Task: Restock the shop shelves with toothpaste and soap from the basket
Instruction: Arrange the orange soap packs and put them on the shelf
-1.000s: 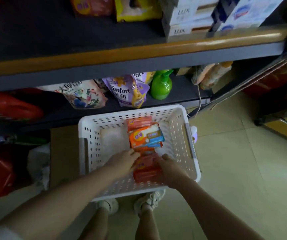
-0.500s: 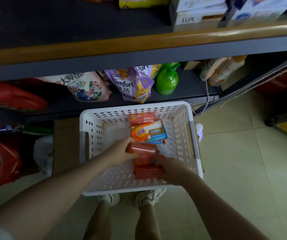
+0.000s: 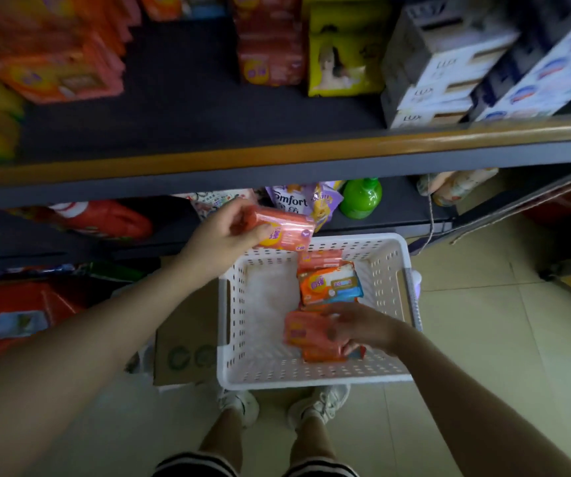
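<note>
Left hand (image 3: 223,235) up and forward, arm extended from lower-left, thumb under and fingers curled over a soap pack (image 3: 282,228), held clear above the basket's far-left corner. Right hand (image 3: 359,327) low inside the basket (image 3: 311,378), forearm coming in from lower-right, fingers curled onto a second soap pack (image 3: 306,333); motion blur, so grip looks closed but not certain. Legs and shoes directly below.

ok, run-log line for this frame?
left hand: holds pink soap pack above white perforated plastic basket | right hand: grips pink soap pack in basket
</note>
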